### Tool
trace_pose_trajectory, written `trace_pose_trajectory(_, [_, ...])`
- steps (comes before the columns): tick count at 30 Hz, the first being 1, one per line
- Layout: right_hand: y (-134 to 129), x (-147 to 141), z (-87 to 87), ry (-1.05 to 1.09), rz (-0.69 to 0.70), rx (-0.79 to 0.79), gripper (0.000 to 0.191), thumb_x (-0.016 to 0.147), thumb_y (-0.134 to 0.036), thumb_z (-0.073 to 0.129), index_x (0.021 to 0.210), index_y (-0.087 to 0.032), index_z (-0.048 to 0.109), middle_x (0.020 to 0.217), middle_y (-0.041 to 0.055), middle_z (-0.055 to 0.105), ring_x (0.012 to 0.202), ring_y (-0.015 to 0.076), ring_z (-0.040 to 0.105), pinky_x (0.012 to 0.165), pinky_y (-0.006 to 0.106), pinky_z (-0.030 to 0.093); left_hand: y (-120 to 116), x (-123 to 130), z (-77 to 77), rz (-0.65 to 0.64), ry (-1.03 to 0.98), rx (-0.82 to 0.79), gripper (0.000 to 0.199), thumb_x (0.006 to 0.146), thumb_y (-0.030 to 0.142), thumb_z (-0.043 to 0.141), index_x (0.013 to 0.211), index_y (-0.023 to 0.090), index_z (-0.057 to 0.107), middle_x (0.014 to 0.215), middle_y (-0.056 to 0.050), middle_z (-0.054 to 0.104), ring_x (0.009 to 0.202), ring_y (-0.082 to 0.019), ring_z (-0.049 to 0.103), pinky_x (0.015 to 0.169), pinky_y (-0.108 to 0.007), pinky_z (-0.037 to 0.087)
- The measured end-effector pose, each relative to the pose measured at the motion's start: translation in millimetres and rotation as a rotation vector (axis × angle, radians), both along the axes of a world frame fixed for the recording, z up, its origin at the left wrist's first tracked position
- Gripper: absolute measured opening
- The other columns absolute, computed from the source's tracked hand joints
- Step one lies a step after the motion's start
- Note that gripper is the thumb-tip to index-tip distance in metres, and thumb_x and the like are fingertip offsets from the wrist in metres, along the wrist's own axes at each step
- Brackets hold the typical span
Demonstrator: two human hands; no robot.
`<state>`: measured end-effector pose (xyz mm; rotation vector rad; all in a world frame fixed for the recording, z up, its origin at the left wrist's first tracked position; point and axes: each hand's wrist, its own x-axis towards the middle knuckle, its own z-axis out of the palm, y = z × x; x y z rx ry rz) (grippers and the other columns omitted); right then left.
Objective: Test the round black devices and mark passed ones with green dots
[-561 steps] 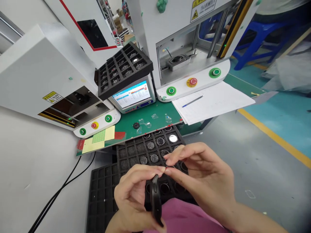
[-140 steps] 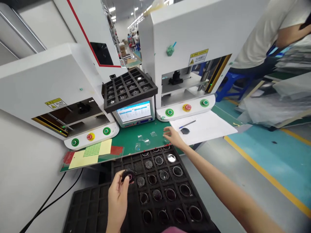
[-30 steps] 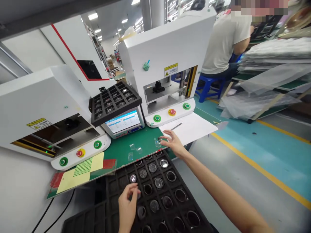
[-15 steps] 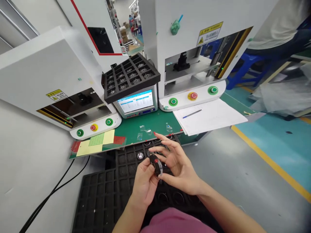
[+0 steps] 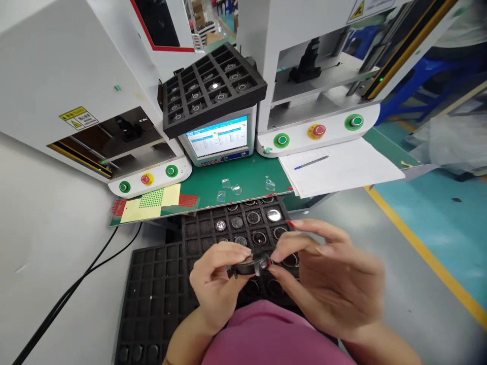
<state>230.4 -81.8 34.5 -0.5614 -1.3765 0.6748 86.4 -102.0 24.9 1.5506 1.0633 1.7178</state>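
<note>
- The left hand [image 5: 216, 286] is partly closed, with the fingers on top and the thumb beneath, gripping a round black watch case [image 5: 246, 267].
- The right hand [image 5: 335, 276] is half open: its thumb and forefinger close in at the right end of the watch case, by a small red spot, while the other fingers bend loosely. Whether they press on it is hard to tell.
- The watch case is in the air, well in front of the monitor [image 5: 220, 136] and below its level, seen nearly edge-on above the lower foam tray [image 5: 198, 246].
- Compared with half a second ago, the watch case has turned from a steep tilt to nearly flat, and the right hand's spread fingers have drawn in.
- A silver disc [image 5: 220, 225] sits in a compartment of the lower foam tray, in front of the monitor; that compartment held none 4.7 seconds ago.
- The dark round piece seen on the paper [image 5: 357, 165] at that time is gone from there; the pen [image 5: 312, 162] remains on it, right of the monitor.
- Clear film pieces [image 5: 236, 189] lie on the green desk [image 5: 201, 180] in front of the monitor, with dotted sticker sheets [image 5: 171, 195] to its front left.
- The upper foam tray [image 5: 228, 108] rests on the monitor.
</note>
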Motion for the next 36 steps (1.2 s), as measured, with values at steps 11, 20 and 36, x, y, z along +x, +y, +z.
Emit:
trace_pose_trajectory(11, [-0.7, 8.7, -4.6, -0.099, 0.001, 0.010, 0.076, 0.071, 0.011, 0.060, 0.130, -0.035, 0.047, 0.125, 0.0072, 0.053, 0.073, 0.0127, 0.067, 0.064, 0.032, 0.062, -2.7, -19.6, 5.9, -0.079, 0.289, 0.143, 0.036, 0.077, -0.003, 0.064, 0.106, 0.018, 0.067, 0.097, -0.006, 0.072, 0.088, -0.019, 0.068, 0.074, -0.036, 0.059])
trace_pose_trajectory(20, [13.6, 20.2, -5.3, -0.161, 0.183, -0.039, 0.067, 0.074, 0.007, 0.061, 0.126, -0.035, 0.051, 0.114, 0.0071, 0.059, 0.080, 0.0161, 0.068, 0.054, 0.027, 0.059, 0.6, -23.0, 3.6, -0.146, 0.280, 0.095, 0.028, 0.081, 0.004, 0.064, 0.105, 0.019, 0.067, 0.094, -0.006, 0.072, 0.087, -0.019, 0.068, 0.074, -0.035, 0.058])
trace_pose_trajectory(36, [14.0, 13.8, -17.0, -0.180, -0.007, 0.069, 0.068, 0.070, 0.009, 0.066, 0.126, -0.028, 0.052, 0.086, 0.0009, 0.070, 0.082, 0.0176, 0.072, 0.070, 0.027, 0.063, 6.2, -22.9, -6.4, -0.108, 0.242, 0.046, 0.032, 0.073, -0.002, 0.070, 0.098, 0.018, 0.068, 0.091, -0.005, 0.073, 0.085, -0.018, 0.069, 0.073, -0.032, 0.058])
